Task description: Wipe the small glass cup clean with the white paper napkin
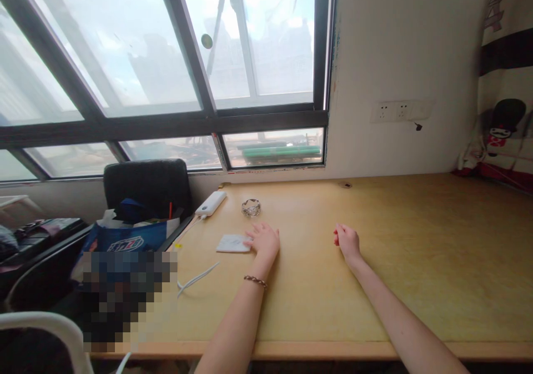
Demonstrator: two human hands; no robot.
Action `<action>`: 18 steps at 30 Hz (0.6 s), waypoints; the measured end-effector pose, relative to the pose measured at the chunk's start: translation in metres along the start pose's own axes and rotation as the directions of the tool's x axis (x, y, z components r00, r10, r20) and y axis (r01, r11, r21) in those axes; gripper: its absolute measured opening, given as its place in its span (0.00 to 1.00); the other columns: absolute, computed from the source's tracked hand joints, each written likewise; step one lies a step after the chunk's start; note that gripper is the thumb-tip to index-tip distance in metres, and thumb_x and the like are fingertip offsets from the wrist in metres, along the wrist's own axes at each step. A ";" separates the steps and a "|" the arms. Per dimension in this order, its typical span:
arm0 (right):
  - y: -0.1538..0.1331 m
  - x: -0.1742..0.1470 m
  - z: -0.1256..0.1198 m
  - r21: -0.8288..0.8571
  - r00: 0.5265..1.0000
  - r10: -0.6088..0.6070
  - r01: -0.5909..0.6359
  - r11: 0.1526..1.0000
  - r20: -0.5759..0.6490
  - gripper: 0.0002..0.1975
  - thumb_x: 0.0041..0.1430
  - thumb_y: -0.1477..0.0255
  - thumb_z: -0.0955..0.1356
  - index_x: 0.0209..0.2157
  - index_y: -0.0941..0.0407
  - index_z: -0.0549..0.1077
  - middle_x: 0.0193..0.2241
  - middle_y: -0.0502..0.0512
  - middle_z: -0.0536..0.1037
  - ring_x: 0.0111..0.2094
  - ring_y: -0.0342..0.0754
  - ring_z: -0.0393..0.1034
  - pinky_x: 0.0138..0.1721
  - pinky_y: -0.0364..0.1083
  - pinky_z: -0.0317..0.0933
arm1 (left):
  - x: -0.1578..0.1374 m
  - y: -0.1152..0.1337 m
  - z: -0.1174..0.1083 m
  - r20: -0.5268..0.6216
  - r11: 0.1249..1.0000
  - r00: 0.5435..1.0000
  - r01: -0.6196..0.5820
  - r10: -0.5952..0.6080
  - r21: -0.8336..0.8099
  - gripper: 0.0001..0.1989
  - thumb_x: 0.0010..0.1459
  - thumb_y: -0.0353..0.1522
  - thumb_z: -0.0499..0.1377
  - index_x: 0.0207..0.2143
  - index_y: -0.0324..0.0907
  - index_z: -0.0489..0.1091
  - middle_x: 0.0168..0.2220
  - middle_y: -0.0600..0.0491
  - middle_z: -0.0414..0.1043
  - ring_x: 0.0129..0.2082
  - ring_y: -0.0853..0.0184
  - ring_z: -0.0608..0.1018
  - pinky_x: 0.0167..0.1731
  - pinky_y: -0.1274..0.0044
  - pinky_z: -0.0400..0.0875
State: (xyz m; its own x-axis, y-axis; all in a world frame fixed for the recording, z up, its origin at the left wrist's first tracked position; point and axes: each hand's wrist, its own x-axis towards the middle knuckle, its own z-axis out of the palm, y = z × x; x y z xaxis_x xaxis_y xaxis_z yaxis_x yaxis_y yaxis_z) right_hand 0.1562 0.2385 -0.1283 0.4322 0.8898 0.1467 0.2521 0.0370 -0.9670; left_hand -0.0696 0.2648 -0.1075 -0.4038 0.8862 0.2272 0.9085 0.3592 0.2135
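My left hand is open, fingers spread, with its fingertips over the right edge of a flat white packet on the table. Part of the packet is hidden under those fingers. A braided bracelet circles my left wrist. Just beyond this hand lies a silvery openwork ring-shaped piece, like a small crown or bangle. My right hand rests farther right, closed in a fist on the tabletop; whatever it may hold is hidden by the curled fingers.
The yellowish wooden table meets the wall below a window. A white power bank with a plugged-in cable sits at its left edge; a white cable crosses nearer me. Left stands a black chair with a blue bag.
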 end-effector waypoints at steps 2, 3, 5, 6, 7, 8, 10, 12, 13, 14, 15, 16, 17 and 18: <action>-0.001 -0.001 0.000 -0.016 1.000 -0.007 0.007 1.000 0.007 0.17 0.51 0.61 0.58 0.17 0.57 0.64 0.10 0.49 0.65 0.13 0.42 0.59 0.16 0.40 0.55 | -0.005 0.004 0.005 0.001 0.997 0.999 -0.051 0.052 -0.050 0.24 0.50 0.41 0.51 0.46 0.34 0.63 0.54 0.33 0.50 0.50 0.39 0.55 0.41 0.49 0.49; -0.001 -0.002 0.000 -0.023 1.000 -0.008 0.008 1.000 0.006 0.17 0.51 0.61 0.58 0.17 0.57 0.64 0.10 0.49 0.65 0.13 0.42 0.60 0.16 0.41 0.55 | -0.009 0.008 0.006 -0.012 0.989 0.993 -0.118 0.117 -0.089 0.23 0.51 0.40 0.51 0.45 0.35 0.63 0.53 0.34 0.51 0.50 0.41 0.57 0.42 0.51 0.50; -0.001 -0.001 0.000 -0.029 1.000 -0.010 0.010 1.000 0.002 0.17 0.50 0.61 0.58 0.18 0.57 0.65 0.10 0.50 0.66 0.13 0.42 0.60 0.17 0.41 0.55 | -0.019 0.017 0.007 -0.048 0.934 0.954 -0.299 0.296 -0.198 0.21 0.51 0.38 0.51 0.46 0.35 0.62 0.53 0.36 0.53 0.50 0.47 0.60 0.45 0.57 0.53; 0.000 0.000 0.000 -0.030 1.000 -0.012 0.012 0.999 0.002 0.17 0.50 0.61 0.58 0.18 0.57 0.65 0.10 0.50 0.66 0.13 0.43 0.60 0.17 0.41 0.55 | -0.024 0.021 0.007 -0.060 0.877 0.916 -0.397 0.396 -0.270 0.21 0.51 0.36 0.52 0.46 0.36 0.62 0.53 0.37 0.54 0.49 0.51 0.62 0.46 0.61 0.55; 0.001 0.001 0.000 -0.030 1.000 -0.015 0.015 0.999 0.002 0.17 0.51 0.60 0.58 0.18 0.57 0.65 0.10 0.50 0.66 0.14 0.43 0.60 0.17 0.41 0.55 | -0.029 0.025 0.007 -0.064 0.801 0.867 -0.482 0.494 -0.354 0.20 0.52 0.35 0.51 0.46 0.36 0.61 0.51 0.39 0.57 0.48 0.56 0.64 0.46 0.65 0.57; 0.002 0.002 0.000 -0.031 1.000 -0.016 0.016 0.999 0.000 0.17 0.51 0.60 0.58 0.19 0.57 0.65 0.10 0.50 0.66 0.14 0.43 0.60 0.17 0.41 0.54 | -0.034 0.029 0.007 -0.059 0.708 0.807 -0.548 0.588 -0.445 0.18 0.52 0.33 0.51 0.46 0.37 0.62 0.49 0.42 0.61 0.46 0.60 0.66 0.45 0.69 0.59; 0.005 0.003 0.001 -0.037 1.000 -0.014 0.014 0.999 -0.008 0.17 0.51 0.60 0.58 0.19 0.57 0.65 0.10 0.49 0.66 0.14 0.43 0.60 0.17 0.40 0.54 | -0.041 0.034 0.006 -0.041 0.530 0.683 -0.601 0.729 -0.598 0.16 0.53 0.31 0.49 0.45 0.40 0.63 0.42 0.47 0.68 0.40 0.66 0.70 0.42 0.74 0.63; 0.007 0.004 0.002 -0.048 1.000 -0.011 0.010 0.999 -0.021 0.18 0.51 0.60 0.58 0.18 0.57 0.66 0.10 0.48 0.66 0.13 0.43 0.60 0.17 0.41 0.53 | -0.045 0.037 0.006 -0.031 0.442 0.613 -0.602 0.790 -0.665 0.14 0.53 0.29 0.48 0.43 0.41 0.65 0.35 0.51 0.71 0.34 0.68 0.72 0.38 0.76 0.65; 0.007 0.004 0.002 -0.056 1.000 -0.014 0.013 0.998 -0.026 0.18 0.51 0.60 0.58 0.18 0.57 0.66 0.09 0.48 0.66 0.13 0.43 0.60 0.18 0.41 0.53 | -0.047 0.037 0.005 -0.032 0.431 0.603 -0.606 0.797 -0.669 0.13 0.53 0.28 0.48 0.41 0.41 0.65 0.33 0.51 0.71 0.32 0.69 0.72 0.36 0.77 0.66; 0.007 0.005 0.002 -0.067 0.999 -0.020 0.018 0.998 -0.028 0.18 0.51 0.60 0.58 0.18 0.57 0.66 0.09 0.48 0.66 0.13 0.43 0.60 0.18 0.41 0.53 | -0.047 0.037 0.005 -0.040 0.430 0.601 -0.615 0.798 -0.661 0.12 0.53 0.27 0.49 0.40 0.40 0.66 0.32 0.51 0.71 0.31 0.70 0.72 0.35 0.78 0.66; 0.007 0.004 0.002 -0.080 0.999 -0.027 0.025 0.996 -0.027 0.18 0.51 0.60 0.58 0.18 0.57 0.66 0.09 0.48 0.66 0.14 0.43 0.60 0.18 0.41 0.53 | -0.047 0.037 0.005 -0.056 0.431 0.604 -0.628 0.795 -0.648 0.11 0.52 0.27 0.50 0.38 0.40 0.67 0.32 0.52 0.71 0.31 0.70 0.72 0.34 0.78 0.66; 0.007 0.004 0.001 -0.095 0.999 -0.032 0.029 0.995 -0.025 0.18 0.51 0.60 0.57 0.18 0.57 0.66 0.09 0.48 0.66 0.14 0.43 0.61 0.19 0.41 0.53 | -0.047 0.036 0.004 -0.076 0.429 0.602 -0.646 0.795 -0.632 0.10 0.51 0.27 0.51 0.37 0.40 0.67 0.33 0.52 0.70 0.32 0.70 0.72 0.34 0.79 0.66; 0.006 0.004 0.001 -0.114 0.999 -0.036 0.033 0.993 -0.022 0.18 0.51 0.61 0.57 0.18 0.57 0.66 0.09 0.48 0.66 0.14 0.43 0.61 0.19 0.41 0.53 | -0.047 0.036 0.003 -0.101 0.425 0.599 -0.666 0.794 -0.614 0.10 0.50 0.27 0.53 0.36 0.41 0.67 0.35 0.51 0.69 0.33 0.69 0.71 0.36 0.79 0.65; 0.005 0.004 0.000 -0.138 0.999 -0.038 0.035 0.990 -0.019 0.18 0.52 0.61 0.57 0.18 0.57 0.67 0.10 0.49 0.67 0.15 0.44 0.62 0.20 0.41 0.53 | -0.046 0.035 0.003 -0.124 0.422 0.595 -0.687 0.794 -0.592 0.10 0.49 0.27 0.54 0.36 0.41 0.67 0.37 0.51 0.69 0.36 0.69 0.71 0.37 0.78 0.65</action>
State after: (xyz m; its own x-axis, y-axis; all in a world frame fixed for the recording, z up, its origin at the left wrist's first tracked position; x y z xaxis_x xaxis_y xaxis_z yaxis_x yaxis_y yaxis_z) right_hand 0.1588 0.2423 -0.1326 0.4390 0.8787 0.1876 0.3839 0.0053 -0.9234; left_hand -0.0190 0.2378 -0.1132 0.4676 0.7763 0.4228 0.5968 -0.6301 0.4968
